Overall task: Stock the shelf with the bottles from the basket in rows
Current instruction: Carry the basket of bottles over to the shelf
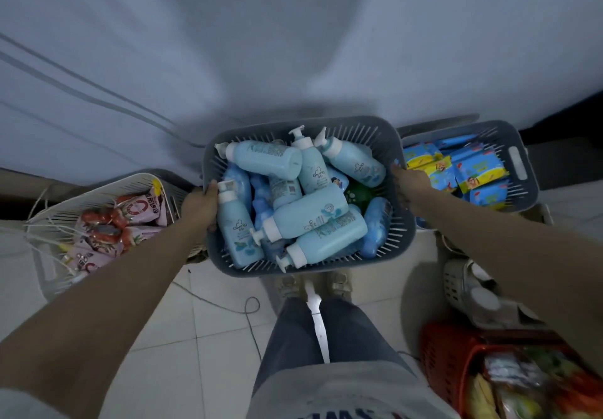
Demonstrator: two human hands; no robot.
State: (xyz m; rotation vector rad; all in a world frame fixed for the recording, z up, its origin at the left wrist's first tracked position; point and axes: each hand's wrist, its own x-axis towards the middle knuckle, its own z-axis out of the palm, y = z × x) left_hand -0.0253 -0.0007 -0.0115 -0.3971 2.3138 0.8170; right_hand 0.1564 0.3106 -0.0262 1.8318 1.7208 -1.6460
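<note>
A grey slatted basket (388, 144) hangs in front of me above my feet. It is filled with several light blue pump bottles (306, 213) with white caps, lying jumbled on their sides, plus a few darker blue pouches. My left hand (199, 205) grips the basket's left rim, thumb over the edge. My right hand (409, 183) grips the right rim. No shelf is in view; a pale wall or panel fills the top.
A white basket (143, 179) of pink packets stands at the left. A grey basket (518, 164) of blue and yellow packs stands at the right. A red basket (447, 353) of goods sits at the lower right, with a sandal (470, 285) beside it. A cable (251, 311) crosses the tiled floor.
</note>
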